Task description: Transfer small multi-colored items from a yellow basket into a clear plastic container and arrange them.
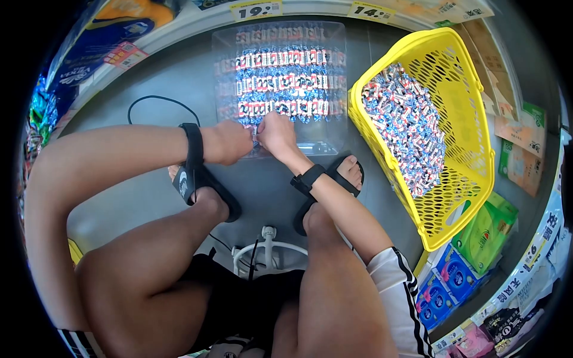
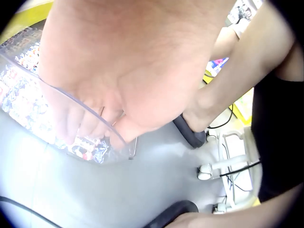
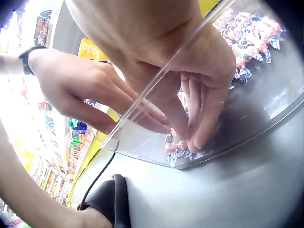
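A clear box (image 1: 310, 148) on the floor holds wrapped candies (image 1: 280, 83) laid in rows. At its near edge, the right hand (image 1: 276, 134) reaches inside; in the right wrist view the thumb and fingertips of the right hand (image 3: 204, 71) pinch a wrapped candy (image 3: 178, 156) at the box's corner. The left hand (image 1: 230, 142) is close beside it on the left. The right wrist view shows the left hand (image 3: 88, 85) with extended fingers at that candy, thumb apart from them. In the left wrist view the left hand (image 2: 128, 66) partly hides the box (image 2: 71, 97).
A yellow basket (image 1: 412, 218) with a heap of loose wrapped candies (image 1: 406, 131) stands right of the box. Sandalled feet flank the box's near side. A black cable (image 1: 162, 97) lies on the floor at left. Shelves with packages surround the floor; a white wheeled base (image 1: 270, 246) is between the legs.
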Available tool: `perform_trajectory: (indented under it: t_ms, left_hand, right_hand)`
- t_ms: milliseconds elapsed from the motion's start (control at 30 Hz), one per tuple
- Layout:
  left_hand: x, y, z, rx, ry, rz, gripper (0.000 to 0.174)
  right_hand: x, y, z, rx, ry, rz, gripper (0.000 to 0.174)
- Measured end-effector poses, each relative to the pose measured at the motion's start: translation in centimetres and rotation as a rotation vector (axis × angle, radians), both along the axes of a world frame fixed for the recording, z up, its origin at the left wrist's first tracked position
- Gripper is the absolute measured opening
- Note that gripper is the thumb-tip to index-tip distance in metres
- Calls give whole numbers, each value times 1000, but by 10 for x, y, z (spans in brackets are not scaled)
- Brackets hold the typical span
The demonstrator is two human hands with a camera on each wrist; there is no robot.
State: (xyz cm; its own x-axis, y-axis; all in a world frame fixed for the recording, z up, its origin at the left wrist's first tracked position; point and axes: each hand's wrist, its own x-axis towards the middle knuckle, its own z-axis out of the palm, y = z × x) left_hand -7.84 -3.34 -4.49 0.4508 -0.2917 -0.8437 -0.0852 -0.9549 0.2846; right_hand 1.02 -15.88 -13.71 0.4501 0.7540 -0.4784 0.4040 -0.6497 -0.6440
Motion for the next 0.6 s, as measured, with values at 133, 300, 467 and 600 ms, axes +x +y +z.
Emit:
perform_trajectory:
  t_ms: [133,300,467,600]
  left_hand:
    - [-2,5,-7,-14,50,-1,53]
    - [-14,6,-14,-41,-209,-54,19]
    - [-13,7,-12,-46,-200,-111,20]
    - [-13,6,-13,-26,-178,-131,21]
  right_hand:
    - [-5,6,-6,12,-26,10,7]
    - [-5,5,-3,-9,-89,13,5]
    - [1,1,8,-16,55,25,7]
    - [1,2,15,-22,50,22,8]
